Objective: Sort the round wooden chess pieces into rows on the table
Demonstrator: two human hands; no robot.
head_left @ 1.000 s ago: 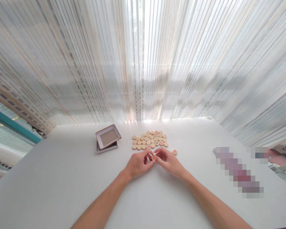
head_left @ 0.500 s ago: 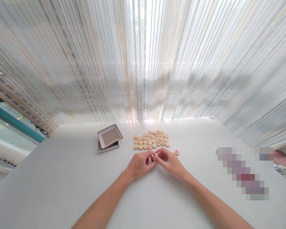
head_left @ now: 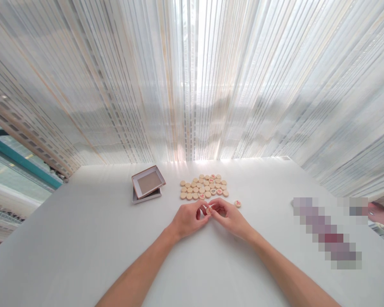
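Observation:
Between the fingertips of both hands is a round Chinese chess piece (head_left: 209,211) with a red character facing up. My left hand (head_left: 188,221) pinches it from the left, and my right hand (head_left: 227,217) grips it from the right. Just beyond the hands lie several pale chess pieces (head_left: 196,190) in close rows, most with blank sides up. A few show red characters, and one piece (head_left: 213,192) bears a dark one. To the right of my right hand, a single red-marked piece (head_left: 237,204) lies apart from the rows.
At the back left, a box lid (head_left: 135,179) rests tilted on a shallow box (head_left: 144,198). The white table (head_left: 83,238) reaches back to hanging translucent strips (head_left: 192,106). A blurred-out item (head_left: 326,234) lies at the right side.
The chess piece between my fingers has turned so that its red character now shows. Both hands stay in nearly the same place; the view has shifted slightly.

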